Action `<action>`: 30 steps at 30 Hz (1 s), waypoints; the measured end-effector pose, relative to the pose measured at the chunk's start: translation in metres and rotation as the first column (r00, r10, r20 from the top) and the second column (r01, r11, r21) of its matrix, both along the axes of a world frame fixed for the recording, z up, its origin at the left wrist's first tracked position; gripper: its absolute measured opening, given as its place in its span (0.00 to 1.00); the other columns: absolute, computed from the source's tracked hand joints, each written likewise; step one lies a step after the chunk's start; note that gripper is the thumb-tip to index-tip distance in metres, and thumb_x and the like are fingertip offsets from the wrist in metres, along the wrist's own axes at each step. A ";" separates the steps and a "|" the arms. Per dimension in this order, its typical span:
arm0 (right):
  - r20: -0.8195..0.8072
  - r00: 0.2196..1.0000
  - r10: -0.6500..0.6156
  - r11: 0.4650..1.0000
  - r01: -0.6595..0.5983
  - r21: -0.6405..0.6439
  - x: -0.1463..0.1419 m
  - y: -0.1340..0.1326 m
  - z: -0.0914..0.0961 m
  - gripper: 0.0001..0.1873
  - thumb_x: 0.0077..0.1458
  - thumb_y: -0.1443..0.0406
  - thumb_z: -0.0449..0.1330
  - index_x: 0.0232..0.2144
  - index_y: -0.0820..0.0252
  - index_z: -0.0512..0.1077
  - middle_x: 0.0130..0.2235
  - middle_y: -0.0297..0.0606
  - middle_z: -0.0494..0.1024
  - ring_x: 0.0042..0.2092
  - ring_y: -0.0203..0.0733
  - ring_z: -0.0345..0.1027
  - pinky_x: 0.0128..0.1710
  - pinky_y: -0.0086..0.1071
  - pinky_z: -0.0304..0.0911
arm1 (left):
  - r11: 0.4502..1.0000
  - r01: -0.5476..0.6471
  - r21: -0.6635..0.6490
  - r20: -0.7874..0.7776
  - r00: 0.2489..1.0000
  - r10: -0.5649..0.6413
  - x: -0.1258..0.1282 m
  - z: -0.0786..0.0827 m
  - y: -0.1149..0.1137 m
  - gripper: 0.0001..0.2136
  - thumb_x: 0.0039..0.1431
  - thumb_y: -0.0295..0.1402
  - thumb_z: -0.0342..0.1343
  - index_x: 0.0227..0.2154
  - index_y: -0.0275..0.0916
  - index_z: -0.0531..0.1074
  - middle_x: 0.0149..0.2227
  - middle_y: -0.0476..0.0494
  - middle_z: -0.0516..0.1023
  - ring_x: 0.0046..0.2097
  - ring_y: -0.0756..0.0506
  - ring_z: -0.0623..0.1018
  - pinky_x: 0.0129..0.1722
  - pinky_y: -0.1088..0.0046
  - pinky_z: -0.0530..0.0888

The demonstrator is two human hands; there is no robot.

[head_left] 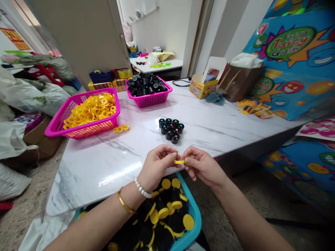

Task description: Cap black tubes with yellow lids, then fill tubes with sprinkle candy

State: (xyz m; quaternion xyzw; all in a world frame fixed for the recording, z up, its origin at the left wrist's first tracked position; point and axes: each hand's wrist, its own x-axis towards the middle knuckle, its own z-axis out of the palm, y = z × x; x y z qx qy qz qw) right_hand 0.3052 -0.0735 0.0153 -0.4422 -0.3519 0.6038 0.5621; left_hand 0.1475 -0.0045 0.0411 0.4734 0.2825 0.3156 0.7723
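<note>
Both hands meet over the near edge of the white marble table (104, 160). My left hand (157, 165) and my right hand (201, 165) pinch a small yellow ring (179, 161) between their fingertips. Just beyond them stands a cluster of several small black caps (171, 130) with coloured dots on top. Below my hands, on my lap side, a blue basket (195, 216) holds several black pieces with yellow lids. A pink basket (78, 130) of yellow rings sits at the left, with a few loose yellow rings (120, 128) beside it.
A second pink basket (150, 99) of black caps stands at the back centre. A small yellow box (202, 87), a brown paper bag (242, 83) and sweet wrappers (252, 107) lie at the back right. Plastic sacks (15, 115) pile up on the floor at left.
</note>
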 end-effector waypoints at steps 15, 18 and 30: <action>0.366 0.888 -0.278 0.955 0.212 0.210 0.015 0.019 0.014 0.11 0.44 0.60 0.70 0.25 0.60 0.73 0.33 0.35 0.76 0.29 0.32 0.65 0.28 0.27 0.62 | 0.989 -0.100 0.110 -0.270 0.954 0.127 0.006 -0.010 0.012 0.12 0.50 0.32 0.63 0.37 0.34 0.71 0.27 0.50 0.74 0.22 0.55 0.72 0.24 0.79 0.70; 0.421 0.870 -0.257 0.963 0.191 0.192 0.027 0.034 0.014 0.13 0.44 0.59 0.69 0.24 0.61 0.72 0.46 0.41 0.76 0.44 0.42 0.70 0.43 0.33 0.63 | 0.956 -0.112 0.270 -0.343 0.917 0.205 0.012 -0.020 0.028 0.14 0.52 0.31 0.61 0.41 0.35 0.68 0.30 0.48 0.75 0.21 0.54 0.72 0.22 0.78 0.69; 0.440 0.896 0.056 0.993 -0.094 0.065 0.003 0.040 0.008 0.15 0.48 0.56 0.66 0.32 0.62 0.72 0.30 0.36 0.77 0.27 0.34 0.69 0.31 0.30 0.64 | 0.629 0.319 0.709 -0.626 0.695 0.354 -0.025 -0.007 0.037 0.14 0.49 0.30 0.63 0.41 0.39 0.76 0.38 0.45 0.76 0.36 0.47 0.74 0.39 0.71 0.71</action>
